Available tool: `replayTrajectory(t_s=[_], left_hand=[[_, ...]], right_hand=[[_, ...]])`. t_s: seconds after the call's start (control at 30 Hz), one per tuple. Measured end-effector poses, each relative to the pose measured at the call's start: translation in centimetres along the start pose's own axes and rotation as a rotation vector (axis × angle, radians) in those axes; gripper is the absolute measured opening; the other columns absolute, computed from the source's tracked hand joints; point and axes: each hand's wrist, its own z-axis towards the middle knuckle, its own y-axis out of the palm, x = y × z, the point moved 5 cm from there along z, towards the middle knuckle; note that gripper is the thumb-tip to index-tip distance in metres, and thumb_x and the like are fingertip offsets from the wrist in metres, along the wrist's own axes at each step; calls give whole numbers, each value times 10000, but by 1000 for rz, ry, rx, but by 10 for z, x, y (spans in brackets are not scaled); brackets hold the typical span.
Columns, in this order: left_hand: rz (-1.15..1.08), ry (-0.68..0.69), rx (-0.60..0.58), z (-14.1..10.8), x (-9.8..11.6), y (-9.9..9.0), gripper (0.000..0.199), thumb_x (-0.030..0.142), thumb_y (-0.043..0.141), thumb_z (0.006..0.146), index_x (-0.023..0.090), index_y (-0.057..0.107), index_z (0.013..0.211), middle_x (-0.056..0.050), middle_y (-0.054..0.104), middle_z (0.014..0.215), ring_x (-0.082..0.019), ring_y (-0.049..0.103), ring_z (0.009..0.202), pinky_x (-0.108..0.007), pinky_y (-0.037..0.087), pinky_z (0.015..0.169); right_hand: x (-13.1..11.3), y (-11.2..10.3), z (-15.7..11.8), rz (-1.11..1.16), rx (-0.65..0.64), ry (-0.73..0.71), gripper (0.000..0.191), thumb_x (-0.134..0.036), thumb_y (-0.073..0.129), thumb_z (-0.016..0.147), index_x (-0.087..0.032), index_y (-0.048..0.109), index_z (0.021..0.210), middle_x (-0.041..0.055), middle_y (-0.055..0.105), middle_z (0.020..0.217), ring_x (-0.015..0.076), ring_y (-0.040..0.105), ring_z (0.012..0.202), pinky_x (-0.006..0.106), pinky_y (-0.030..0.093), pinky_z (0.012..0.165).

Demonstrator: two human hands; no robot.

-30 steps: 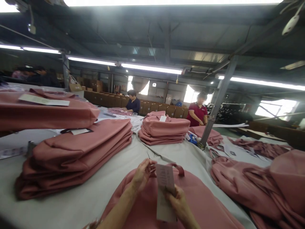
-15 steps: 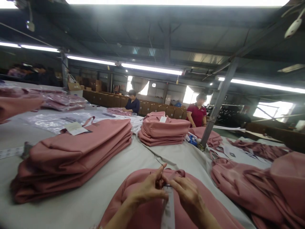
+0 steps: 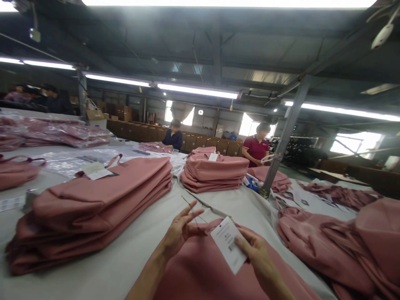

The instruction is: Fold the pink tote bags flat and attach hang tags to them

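A pink bag (image 3: 193, 271) lies in front of me at the near edge of the table. My right hand (image 3: 260, 253) pinches a white hang tag (image 3: 225, 237) with small print by its right side, above the bag. To its left, my left hand (image 3: 178, 230) has its fingers spread over the bag's far left part. A thin dark string (image 3: 193, 211) runs across those fingers; whether they grip it cannot be made out. Part of the bag's handle is hidden behind the tag and hands.
Stacked pink bags (image 3: 93, 208) stand on the left, another stack (image 3: 214, 173) ahead. Loose pink bags (image 3: 328, 237) lie to the right, beside a metal post (image 3: 287, 133). Plastic-wrapped bags (image 3: 62, 131) are at far left. Two people work beyond the table.
My hands have moved apart, the left one going left and spreading its fingers. The tag has lifted and turned face-on in my right hand. At far left, a pink bag has been lowered.
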Motion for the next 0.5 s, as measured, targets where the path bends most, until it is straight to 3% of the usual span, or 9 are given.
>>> replayTrajectory(t_s=[0.07, 0.13, 0.23, 0.3, 0.4, 0.5], left_hand=[[94, -36, 55, 4, -1, -12, 774, 436, 661, 815, 244, 295, 1470, -198, 526, 1324, -138, 669, 588, -392, 549, 734], [227, -76, 8, 7, -9, -16, 930, 425, 742, 755, 252, 212, 1499, -195, 569, 1258, -87, 615, 520, -341, 549, 655], [291, -101, -99, 6, -18, -12, 1231, 246, 862, 603, 339, 34, 1510, -141, 586, 1227, -116, 643, 668, -302, 544, 664], [291, -95, -126, 3, -17, -6, 1345, 111, 864, 529, 420, -28, 1486, -108, 561, 1263, -112, 646, 694, -273, 534, 651], [234, -49, -158, 0, -12, 10, 1374, 34, 826, 512, 506, -60, 1451, -90, 477, 1371, -127, 665, 709, -284, 542, 639], [98, 27, -140, -1, -13, 25, 1363, 64, 825, 535, 503, -86, 1449, -92, 434, 1425, -203, 685, 838, -371, 565, 728]], right_hand=[[-8, -6, 4, 80, 59, 9, 536, -529, 684, 773, -124, 658, 1122, 57, 709, 789, 144, 606, 618, 218, 448, 535], [-16, -5, 9, 88, 85, -20, 525, -524, 709, 756, -132, 679, 1104, 61, 716, 831, 166, 619, 678, 244, 478, 596], [-21, 3, 16, 20, 150, -89, 498, -521, 730, 734, -137, 706, 1050, 57, 715, 820, 182, 621, 699, 267, 493, 628], [-17, 11, 20, 64, 194, -59, 523, -527, 753, 694, -128, 709, 1030, 59, 713, 774, 181, 615, 652, 266, 485, 587], [-3, 25, 27, 291, 277, 33, 595, -542, 807, 581, -114, 698, 979, 64, 706, 717, 177, 601, 568, 259, 460, 504], [10, 36, 35, 440, 397, 24, 643, -567, 830, 498, -121, 662, 929, 61, 704, 705, 200, 624, 574, 274, 479, 497]])
